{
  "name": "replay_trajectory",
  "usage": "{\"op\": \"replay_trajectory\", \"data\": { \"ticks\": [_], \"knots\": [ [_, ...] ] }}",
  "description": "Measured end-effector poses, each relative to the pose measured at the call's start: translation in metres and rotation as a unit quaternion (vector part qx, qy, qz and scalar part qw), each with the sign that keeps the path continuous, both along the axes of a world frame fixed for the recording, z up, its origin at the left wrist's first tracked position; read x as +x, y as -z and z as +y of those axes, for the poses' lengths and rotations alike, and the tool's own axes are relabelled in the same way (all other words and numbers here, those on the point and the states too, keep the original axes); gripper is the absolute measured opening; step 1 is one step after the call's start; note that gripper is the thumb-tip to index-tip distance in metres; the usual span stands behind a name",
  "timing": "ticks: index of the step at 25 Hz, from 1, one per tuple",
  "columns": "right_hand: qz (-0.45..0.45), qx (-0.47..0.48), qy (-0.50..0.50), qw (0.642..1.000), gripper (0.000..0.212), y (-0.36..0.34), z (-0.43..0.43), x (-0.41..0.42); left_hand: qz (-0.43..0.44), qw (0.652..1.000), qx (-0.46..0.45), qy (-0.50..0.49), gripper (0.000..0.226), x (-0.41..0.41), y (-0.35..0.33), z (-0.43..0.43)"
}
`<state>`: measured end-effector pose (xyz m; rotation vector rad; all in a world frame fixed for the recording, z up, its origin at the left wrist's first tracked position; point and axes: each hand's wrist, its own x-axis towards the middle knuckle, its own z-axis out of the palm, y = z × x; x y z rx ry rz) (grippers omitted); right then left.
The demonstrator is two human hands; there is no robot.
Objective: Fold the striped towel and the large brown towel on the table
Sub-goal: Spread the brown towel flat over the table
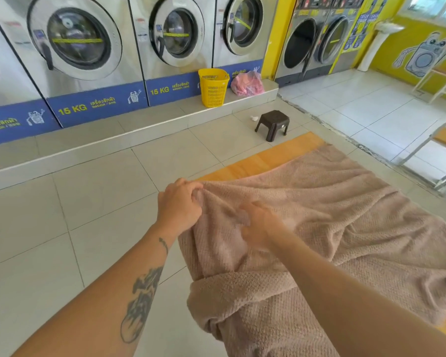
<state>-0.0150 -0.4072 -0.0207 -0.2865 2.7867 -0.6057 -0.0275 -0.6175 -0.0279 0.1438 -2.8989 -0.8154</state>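
The large brown towel [345, 215] lies spread and rumpled over the orange-topped table [273, 155], with its near end hanging off the table's edge toward me. My left hand [178, 204] is closed on the towel's left edge at a bunched corner. My right hand [258, 225] is blurred and lies on the towel just right of the left hand, fingers among the folds; whether it grips the cloth is unclear. No striped towel is in view.
A row of washing machines [75, 47] lines the raised step at the back. A yellow basket [213, 87] and a pink bag [247, 83] stand on that step. A small dark stool [272, 124] sits on the floor beyond the table. A white metal frame [422, 155] stands at right.
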Motion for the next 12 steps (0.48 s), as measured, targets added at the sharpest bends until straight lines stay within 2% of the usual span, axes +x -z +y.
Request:
{"op": "replay_trajectory", "data": {
  "ticks": [2,5,7,9,12],
  "knots": [
    [-0.058,0.056,0.005,0.997,0.065,0.009,-0.005,-0.007,-0.094,0.995,-0.043,0.015,0.047,-0.003,0.021,-0.012],
    [-0.118,0.098,0.028,0.988,0.063,0.030,-0.003,-0.004,-0.179,0.979,-0.084,0.048,0.054,0.001,0.050,-0.021],
    [-0.142,0.133,0.022,0.981,0.064,0.046,0.000,0.006,-0.194,0.975,-0.085,0.061,0.059,0.004,0.064,-0.023],
    [-0.123,0.177,0.009,0.976,0.063,0.056,0.004,0.014,-0.185,0.978,-0.071,0.063,0.063,0.003,0.072,-0.025],
    [-0.091,0.139,0.026,0.986,0.045,0.057,0.007,0.012,-0.130,0.988,-0.065,0.048,0.064,-0.010,0.070,-0.033]
  ]
}}
